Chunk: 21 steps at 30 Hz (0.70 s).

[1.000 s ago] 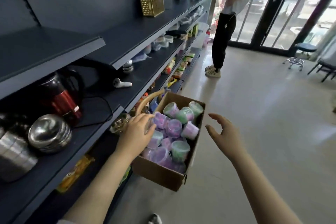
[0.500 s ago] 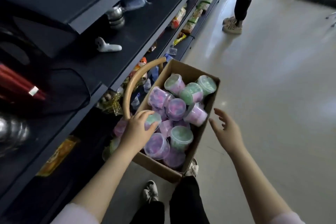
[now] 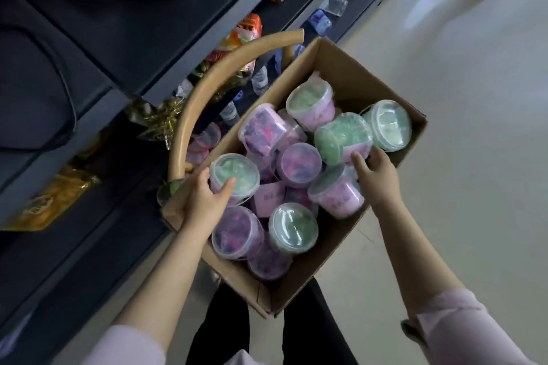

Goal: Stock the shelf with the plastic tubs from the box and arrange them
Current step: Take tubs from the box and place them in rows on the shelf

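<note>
The cardboard box [image 3: 353, 74] stands beside the dark shelf [image 3: 98, 249], packed with pink tubs [image 3: 299, 164] under clear lids. The left hand [image 3: 204, 204] has its grip clamped round a green-filled tub [image 3: 238, 169] at the box's left edge, thumb on the lid. The right hand [image 3: 378, 179] lies against tubs near the right wall; whether its grip is closed on one cannot be told. A tan basket handle [image 3: 189, 115] arches just beside the box.
</note>
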{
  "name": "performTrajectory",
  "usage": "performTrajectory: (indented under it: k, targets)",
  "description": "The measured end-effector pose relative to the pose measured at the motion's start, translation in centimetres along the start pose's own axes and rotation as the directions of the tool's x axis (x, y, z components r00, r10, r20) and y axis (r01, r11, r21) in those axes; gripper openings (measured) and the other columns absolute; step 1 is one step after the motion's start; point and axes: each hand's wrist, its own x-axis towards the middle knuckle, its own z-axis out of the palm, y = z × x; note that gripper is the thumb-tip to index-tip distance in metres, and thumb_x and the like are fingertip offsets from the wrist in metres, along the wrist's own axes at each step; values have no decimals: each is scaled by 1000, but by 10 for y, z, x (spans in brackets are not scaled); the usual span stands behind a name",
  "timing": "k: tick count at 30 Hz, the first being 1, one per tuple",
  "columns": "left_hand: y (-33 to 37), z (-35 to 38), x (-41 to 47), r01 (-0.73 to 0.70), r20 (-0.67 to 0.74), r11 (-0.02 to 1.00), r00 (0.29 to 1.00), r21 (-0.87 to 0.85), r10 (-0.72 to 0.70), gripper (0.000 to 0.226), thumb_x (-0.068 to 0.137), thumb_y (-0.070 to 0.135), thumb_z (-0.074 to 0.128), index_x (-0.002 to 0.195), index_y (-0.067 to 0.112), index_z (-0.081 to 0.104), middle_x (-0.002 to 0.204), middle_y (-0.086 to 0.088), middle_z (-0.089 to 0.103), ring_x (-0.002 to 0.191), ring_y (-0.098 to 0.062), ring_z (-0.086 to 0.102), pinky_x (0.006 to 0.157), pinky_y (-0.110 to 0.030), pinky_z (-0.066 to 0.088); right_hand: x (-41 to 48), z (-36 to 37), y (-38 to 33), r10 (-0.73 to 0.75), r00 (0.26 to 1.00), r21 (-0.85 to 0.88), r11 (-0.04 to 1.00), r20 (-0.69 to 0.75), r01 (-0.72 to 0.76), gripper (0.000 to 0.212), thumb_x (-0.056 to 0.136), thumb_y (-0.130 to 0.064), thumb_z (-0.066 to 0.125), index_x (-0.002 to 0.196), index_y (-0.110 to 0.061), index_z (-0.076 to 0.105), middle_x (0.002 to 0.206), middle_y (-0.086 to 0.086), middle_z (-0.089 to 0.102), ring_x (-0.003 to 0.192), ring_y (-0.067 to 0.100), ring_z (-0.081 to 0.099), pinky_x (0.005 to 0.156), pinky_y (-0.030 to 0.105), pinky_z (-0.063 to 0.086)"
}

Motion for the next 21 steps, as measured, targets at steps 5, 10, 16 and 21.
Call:
performTrajectory:
  k: [5,10,16,21]
  targets:
    - [-11,16,18,80,-90,996,993,-29,-82,105,60,74,57,141,10,37,138,-11,48,119,-26,54,99,-48,46,13,4,4,12,997,82,997,-70,-6,31,88,-39,60,107,-14,64,100,1,69,95,20,65,85,38,53]
    - [-8,22,24,105,-155,994,982,-9,-105,65,70,60,65,117,16,56,118,-7,59,104,-24,59,91,-46,51,17,10,17,86,996,218,973,-28,-78,51,81,-45,66,119,-13,54,115,3,64,104,17,63,90,40,53]
    - [-12,27,23,125,-126,990,983,-65,-132,48,84,30,70,123,17,44,120,-1,51,113,-21,53,89,-33,44,23,12,19,65,997,179,982,-31,-58,43,79,-43,70,116,-22,61,110,0,65,99,12,64,84,35,55]
    - [-13,22,18,137,-118,989,983,-50,-142,53,89,28,64,136,12,46,121,3,54,109,-13,52,89,-29,43,27,17,15,35,997,143,989,-64,-25,32,78,-38,72,104,-20,66,102,0,69,98,17,65,90,46,54]
